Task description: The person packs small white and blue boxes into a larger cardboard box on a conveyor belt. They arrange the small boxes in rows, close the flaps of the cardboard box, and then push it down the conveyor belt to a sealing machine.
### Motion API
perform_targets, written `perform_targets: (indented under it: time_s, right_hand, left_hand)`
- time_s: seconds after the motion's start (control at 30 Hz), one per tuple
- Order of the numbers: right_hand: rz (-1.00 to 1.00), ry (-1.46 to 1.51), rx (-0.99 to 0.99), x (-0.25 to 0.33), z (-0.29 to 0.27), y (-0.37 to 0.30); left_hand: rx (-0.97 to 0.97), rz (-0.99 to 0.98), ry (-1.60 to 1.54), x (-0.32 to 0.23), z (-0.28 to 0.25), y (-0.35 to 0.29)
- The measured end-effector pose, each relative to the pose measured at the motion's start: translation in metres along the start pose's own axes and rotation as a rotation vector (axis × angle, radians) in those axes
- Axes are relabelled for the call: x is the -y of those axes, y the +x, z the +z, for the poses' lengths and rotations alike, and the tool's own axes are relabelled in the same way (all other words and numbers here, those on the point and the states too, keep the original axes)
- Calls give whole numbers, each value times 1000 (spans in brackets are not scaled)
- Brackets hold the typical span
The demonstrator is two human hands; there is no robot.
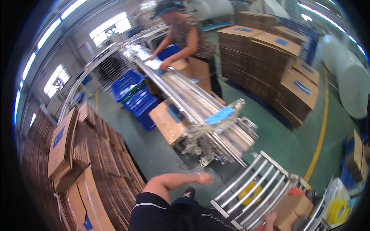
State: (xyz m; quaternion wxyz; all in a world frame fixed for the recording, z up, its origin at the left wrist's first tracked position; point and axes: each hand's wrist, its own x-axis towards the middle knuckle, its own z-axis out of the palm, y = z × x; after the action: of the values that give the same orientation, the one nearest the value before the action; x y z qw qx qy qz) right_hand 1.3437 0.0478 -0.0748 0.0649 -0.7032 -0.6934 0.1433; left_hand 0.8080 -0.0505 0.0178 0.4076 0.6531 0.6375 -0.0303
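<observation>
My left hand hangs in front of my body over the floor, short of the roller conveyor; its fingers are smeared and nothing shows in it. A light band circles that wrist. My right hand is low at the right, over the rollers and beside a brown cardboard box. Whether it touches the box and how its fingers are set cannot be made out. A yellow tape roll shows beneath the rollers.
A long conveyor runs ahead to a co-worker handling goods. Blue crates stand left of it. Flattened cartons are stacked at left and far right. Yellow tape rolls sit right of the box.
</observation>
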Motion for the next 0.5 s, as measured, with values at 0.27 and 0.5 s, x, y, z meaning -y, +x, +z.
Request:
perform_targets:
  time_s: [0.27, 0.5]
  right_hand:
    - [-173, 278, 104, 187, 72, -34]
    - [-211, 73, 1023, 448, 128, -159]
  left_hand:
    - [-859, -1364, 359, 245, -145, -432]
    - [-1014, -2129, 474, 330, -164, -742]
